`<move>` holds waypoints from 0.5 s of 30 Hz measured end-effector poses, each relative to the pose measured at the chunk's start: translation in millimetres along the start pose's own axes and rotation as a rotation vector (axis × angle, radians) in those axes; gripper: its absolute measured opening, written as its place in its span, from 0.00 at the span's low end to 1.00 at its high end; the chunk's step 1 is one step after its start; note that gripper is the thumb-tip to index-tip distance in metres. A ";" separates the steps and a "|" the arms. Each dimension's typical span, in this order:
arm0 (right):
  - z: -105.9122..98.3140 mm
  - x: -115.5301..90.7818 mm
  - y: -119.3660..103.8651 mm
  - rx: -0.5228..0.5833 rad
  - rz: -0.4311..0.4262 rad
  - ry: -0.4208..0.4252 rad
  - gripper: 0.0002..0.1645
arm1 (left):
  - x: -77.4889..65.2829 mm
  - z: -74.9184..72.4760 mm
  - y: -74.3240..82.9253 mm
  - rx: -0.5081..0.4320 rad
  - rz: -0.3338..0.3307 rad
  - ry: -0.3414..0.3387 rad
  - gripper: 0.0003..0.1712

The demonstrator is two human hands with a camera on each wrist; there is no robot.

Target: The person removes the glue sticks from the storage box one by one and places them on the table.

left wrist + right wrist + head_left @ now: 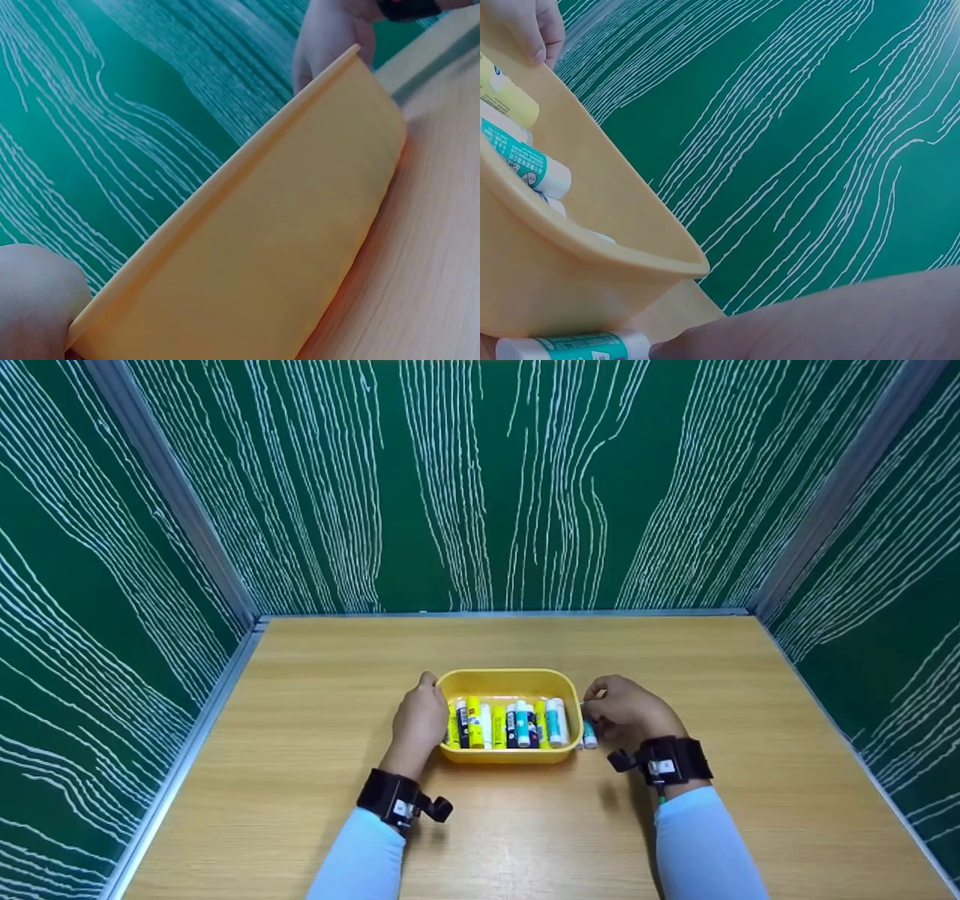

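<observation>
Yellow bin (510,757), between left hand (421,720) and right hand (628,709): rounded corners, lipped rim. Inside we saw glue sticks (522,724) in yellow, navy, white and teal, side by side. We noted one loose glue stick (585,347), teal label, white ends, outside the bin, at the right hand's fingers.

Axes: the bin ran lengthwise from hand to hand; the row inside and the loose stick lay crosswise, ends toward the person.

Left hand: we saw it grasping the rim beside it, thumb and fingers astride the edge. Right hand: back upward, fingers bent toward the bin, a fingertip at the loose stick's far end; whether it was pinched, we could not tell.
</observation>
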State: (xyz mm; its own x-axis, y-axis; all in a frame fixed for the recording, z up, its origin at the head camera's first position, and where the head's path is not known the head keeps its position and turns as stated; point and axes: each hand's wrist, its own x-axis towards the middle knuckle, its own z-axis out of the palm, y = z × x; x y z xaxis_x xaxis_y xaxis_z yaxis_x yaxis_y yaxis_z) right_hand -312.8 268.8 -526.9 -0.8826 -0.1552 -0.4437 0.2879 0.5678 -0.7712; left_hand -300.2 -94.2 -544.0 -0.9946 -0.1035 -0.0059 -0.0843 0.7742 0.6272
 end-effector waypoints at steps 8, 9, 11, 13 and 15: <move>0.8 1.5 -0.1 -0.155 -0.093 0.004 0.13 | 1.2 1.6 -2.7 -0.009 0.018 0.016 0.19; 1.0 1.1 -0.4 -0.153 -0.086 0.004 0.13 | 1.1 1.5 -2.5 -0.014 0.018 0.015 0.19; 1.4 0.8 -0.7 -0.145 -0.076 0.003 0.14 | 1.2 1.1 -2.5 -0.022 0.016 0.012 0.19; 1.8 0.5 -1.2 -0.134 -0.069 0.002 0.14 | 1.1 0.8 -2.2 -0.027 0.011 0.007 0.19; 2.3 0.7 -1.3 -0.108 -0.059 0.002 0.15 | 1.4 0.7 -2.1 -0.029 0.005 0.001 0.19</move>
State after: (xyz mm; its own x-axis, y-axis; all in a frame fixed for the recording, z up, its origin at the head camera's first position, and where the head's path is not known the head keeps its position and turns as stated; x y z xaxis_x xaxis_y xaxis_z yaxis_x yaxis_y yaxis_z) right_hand -313.0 266.1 -527.3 -0.8977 -0.1890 -0.3980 0.1938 0.6419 -0.7419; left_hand -301.4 -95.6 -545.8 -0.9950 -0.1003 -0.0018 -0.0775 0.7563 0.6496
